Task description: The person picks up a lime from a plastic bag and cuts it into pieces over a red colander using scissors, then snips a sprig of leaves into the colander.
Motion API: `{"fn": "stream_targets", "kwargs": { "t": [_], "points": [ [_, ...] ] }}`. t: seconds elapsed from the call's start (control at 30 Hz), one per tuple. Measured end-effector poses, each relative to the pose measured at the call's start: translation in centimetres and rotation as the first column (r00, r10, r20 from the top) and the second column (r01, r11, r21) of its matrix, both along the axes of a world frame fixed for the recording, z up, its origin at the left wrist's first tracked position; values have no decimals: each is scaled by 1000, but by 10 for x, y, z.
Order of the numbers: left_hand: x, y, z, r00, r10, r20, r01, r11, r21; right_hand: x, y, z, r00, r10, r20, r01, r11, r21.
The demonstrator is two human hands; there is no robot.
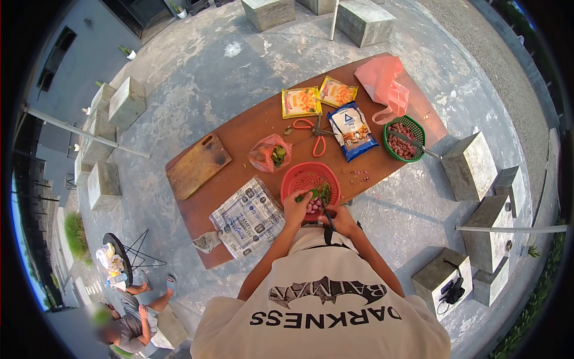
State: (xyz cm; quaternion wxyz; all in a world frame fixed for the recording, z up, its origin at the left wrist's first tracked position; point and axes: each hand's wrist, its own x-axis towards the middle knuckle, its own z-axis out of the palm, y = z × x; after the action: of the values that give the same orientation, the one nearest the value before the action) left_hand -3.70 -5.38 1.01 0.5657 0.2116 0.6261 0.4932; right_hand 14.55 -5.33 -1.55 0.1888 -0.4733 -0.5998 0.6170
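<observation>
A red plastic basket stands at the near edge of the wooden table, with peeled shallots and green leaves or chillies inside. Over its left side, my left hand is closed on a green leaf. My right hand is closed round a dark-handled tool at the basket's near right rim; its tip points into the basket, and its exact kind is hard to make out. Left of the basket lies a clear reddish bag holding green leaves. Orange-handled scissors lie beyond the basket.
On the table are a cutting board, newspaper, two yellow packets, a blue-white packet, a pink bag and a green basket with a knife across it. A person sits at lower left.
</observation>
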Motion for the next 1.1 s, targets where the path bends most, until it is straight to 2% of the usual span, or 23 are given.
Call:
{"fn": "stream_targets", "kwargs": {
  "t": [0.33,0.43,0.5,0.73,0.9,1.1],
  "points": [
    [-3,2,-3,1000,-8,-28,8,1000,11,-3,4,24,999,1,48,-2,1000,16],
    [-4,2,-2,1000,-3,17,3,1000,-2,0,6,25,997,4,74,-4,1000,-3],
    [-4,2,0,993,36,110,-37,999,7,1,6,18,995,16,95,-14,1000,-22],
    [-4,1,-6,999,25,46,-27,998,53,-1,2,3,999,-2,46,3,1000,-4],
    [-2,1,-3,996,7,88,-6,1000,-10,-1,2,4,1000,-10,28,11,1000,-16],
    [-1,0,5,987,-4,162,11,999,-42,-1,3,21,996,15,92,-17,1000,24]
  ]
}}
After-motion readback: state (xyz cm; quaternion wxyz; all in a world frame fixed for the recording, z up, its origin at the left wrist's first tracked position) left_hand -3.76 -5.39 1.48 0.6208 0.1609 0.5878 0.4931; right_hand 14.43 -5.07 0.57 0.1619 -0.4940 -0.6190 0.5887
